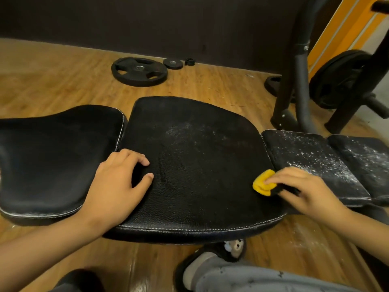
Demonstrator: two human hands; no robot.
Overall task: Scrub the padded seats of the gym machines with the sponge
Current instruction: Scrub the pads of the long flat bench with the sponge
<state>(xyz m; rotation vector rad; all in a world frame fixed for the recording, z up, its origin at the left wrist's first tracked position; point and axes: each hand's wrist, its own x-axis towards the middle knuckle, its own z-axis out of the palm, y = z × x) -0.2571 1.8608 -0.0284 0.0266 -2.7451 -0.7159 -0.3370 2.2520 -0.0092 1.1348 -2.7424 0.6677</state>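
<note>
head | right hand [303,190] grip clenched on sponge [263,183] | left hand [120,182] released (flat) | weight plate [139,71] behind

your body, as seen: two bare forearms, no sleeves, watch or rings on your left hand [117,182] or right hand [303,190]. grey soft-fabric trouser leg [252,279] with small dark specks. black open slipper with small animal-face charm [233,247] over pale grey sock [200,264].

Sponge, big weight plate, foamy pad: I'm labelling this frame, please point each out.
sponge [261,183]: head view, yellow folded end.
big weight plate [139,72]: head view, hub area.
foamy pad [311,157]: head view, top face right of the sponge.
</note>
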